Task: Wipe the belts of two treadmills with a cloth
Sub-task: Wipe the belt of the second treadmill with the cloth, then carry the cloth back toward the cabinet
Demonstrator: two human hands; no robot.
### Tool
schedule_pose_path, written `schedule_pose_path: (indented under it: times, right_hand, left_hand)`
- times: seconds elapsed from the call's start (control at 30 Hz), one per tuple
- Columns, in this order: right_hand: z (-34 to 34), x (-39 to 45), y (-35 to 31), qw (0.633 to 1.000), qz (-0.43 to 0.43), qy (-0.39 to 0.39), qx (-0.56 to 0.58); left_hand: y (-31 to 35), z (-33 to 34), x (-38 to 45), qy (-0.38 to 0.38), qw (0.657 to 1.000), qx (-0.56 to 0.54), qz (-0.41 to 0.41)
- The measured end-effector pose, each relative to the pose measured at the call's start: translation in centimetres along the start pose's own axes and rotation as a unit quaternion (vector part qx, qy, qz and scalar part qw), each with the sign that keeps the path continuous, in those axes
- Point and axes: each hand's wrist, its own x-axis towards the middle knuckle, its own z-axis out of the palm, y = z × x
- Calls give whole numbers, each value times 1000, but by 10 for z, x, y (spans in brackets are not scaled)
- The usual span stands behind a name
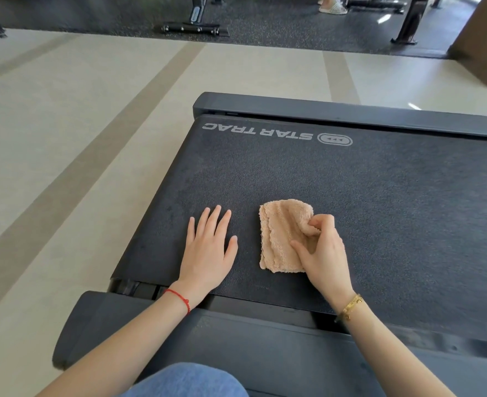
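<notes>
While right hand [321, 247] fingers pinch the cloth [282, 236], left hand [207, 247] lies flat, fingers released, on the belt [379, 196]; wiping step; next, sweep ahead of the fingertips.

Pale floor tiles [64, 138] crossed by darker strips are stretching away to a black rubber mat [265, 27], where dark machine bases [192, 27] are standing, a sandalled foot [333, 7] is showing, and a brown pillar [486, 41] is rising at right.

Bare belt [379, 196] ahead and rightward; side rails [351, 114] along both edges; left hand [207, 250] beside cloth [282, 236]
</notes>
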Motion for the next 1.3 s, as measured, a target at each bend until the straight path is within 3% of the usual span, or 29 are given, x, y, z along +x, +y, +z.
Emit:
schedule_pose_path:
  times: [0.3, 0.5, 0.9, 1.3]
  right_hand:
    - [-18, 11, -22, 998, 38, -45, 28]
    - [-21, 3, -51, 992, 16, -73, 103]
    - [1, 25, -77, 964, 85, -123, 218]
    - [-35, 95, -208, 935, 134, -225, 237]
  left_hand:
    - [2, -23, -6, 2, 997, -74, -3]
    - [-4, -50, -22, 51, 995, -88, 12]
    - [-30, -76, -22, 46, 994, -96, -25]
    - [-39, -237, -1, 73, 989, -78, -99]
